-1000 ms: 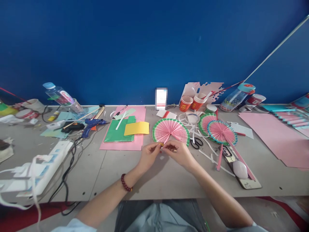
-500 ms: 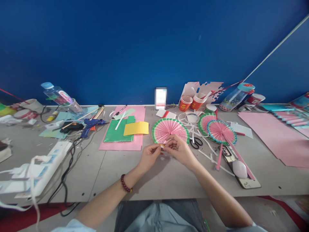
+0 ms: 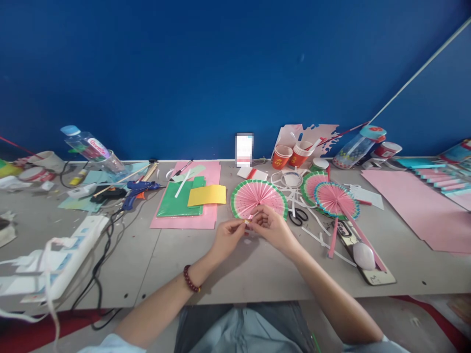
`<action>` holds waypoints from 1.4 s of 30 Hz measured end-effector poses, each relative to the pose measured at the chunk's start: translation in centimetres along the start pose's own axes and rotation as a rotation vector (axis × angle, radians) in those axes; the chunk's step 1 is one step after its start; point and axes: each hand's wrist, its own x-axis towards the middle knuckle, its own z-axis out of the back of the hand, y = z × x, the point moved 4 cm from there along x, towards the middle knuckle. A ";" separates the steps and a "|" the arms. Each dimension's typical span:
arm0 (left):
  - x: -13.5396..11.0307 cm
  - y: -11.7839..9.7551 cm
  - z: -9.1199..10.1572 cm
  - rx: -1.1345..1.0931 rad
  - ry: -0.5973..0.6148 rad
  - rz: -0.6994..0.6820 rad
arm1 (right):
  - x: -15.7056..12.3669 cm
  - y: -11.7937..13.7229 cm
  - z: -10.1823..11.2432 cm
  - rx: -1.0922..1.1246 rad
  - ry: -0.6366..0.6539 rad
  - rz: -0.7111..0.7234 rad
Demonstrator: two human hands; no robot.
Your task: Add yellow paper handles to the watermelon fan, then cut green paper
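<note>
A pleated pink paper fan with a green rim (image 3: 257,196) lies half open on the grey table (image 3: 176,264), straight ahead of me. Both my hands meet at its base. My left hand (image 3: 228,235) pinches a small yellow-brown piece at the fan's pivot, fingers closed. My right hand (image 3: 271,226) is closed too, its fingers pressed on the fan's lower pleats beside the same piece. A dark bead bracelet sits on my left wrist.
Green and yellow sheets (image 3: 191,196) lie on pink paper to the left, with a blue glue gun (image 3: 138,189), cables and a white power strip (image 3: 69,250) beyond. On the right are black scissors (image 3: 298,215), two finished fans (image 3: 333,198), red paper cups (image 3: 290,156), a phone (image 3: 362,257) and pink sheets (image 3: 419,211).
My right hand has shifted up onto the fan's lower pleats from a spot level with my left hand. My left hand keeps its pinch in place.
</note>
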 end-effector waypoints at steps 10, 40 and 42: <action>0.0 0.2 0.1 0.023 -0.001 -0.023 | 0.0 -0.1 0.0 -0.018 -0.006 0.003; -0.1 0.6 0.2 0.075 0.014 -0.108 | 0.1 -0.5 0.1 -0.048 -0.018 0.015; -0.1 0.7 0.3 0.095 0.000 -0.096 | 0.0 -0.3 0.0 -0.051 -0.013 0.020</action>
